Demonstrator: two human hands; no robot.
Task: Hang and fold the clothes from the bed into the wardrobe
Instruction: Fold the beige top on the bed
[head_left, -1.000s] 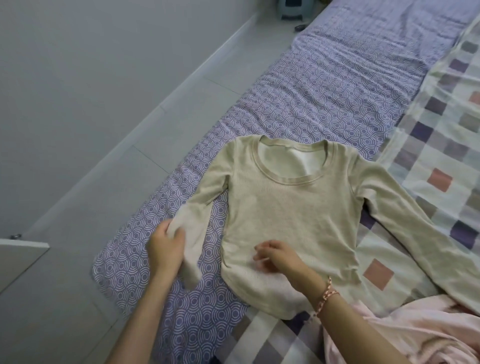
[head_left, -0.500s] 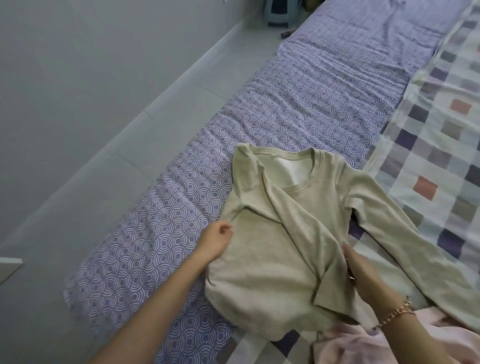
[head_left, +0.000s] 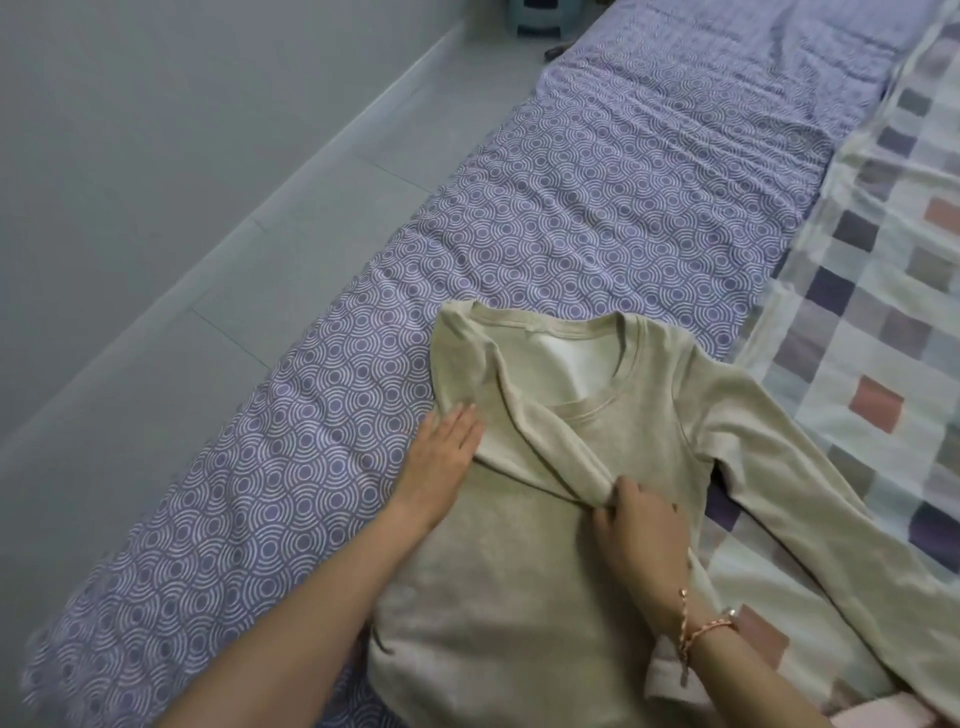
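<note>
A beige long-sleeved top (head_left: 524, 587) lies flat on the bed, neck away from me. Its left sleeve (head_left: 550, 436) is folded diagonally across the chest. My left hand (head_left: 444, 457) lies flat with straight fingers on the top's left edge, at the fold. My right hand (head_left: 641, 525) grips the bunched end of the folded sleeve at mid-chest; a braided bracelet is on that wrist. The other sleeve (head_left: 810, 499) stretches out to the right over the checked blanket.
The bed has a purple circle-patterned sheet (head_left: 545, 218) and a checked blanket (head_left: 883, 291) on the right. A pink garment (head_left: 883, 714) lies at the lower right corner. Grey tiled floor (head_left: 208, 260) runs along the bed's left side, with a small object (head_left: 540, 15) at the far end.
The left sleeve was carried across the chest and its end pulled back up towards mid-chest. My left hand let go of the cuff and now lies flat on the folded edge.
</note>
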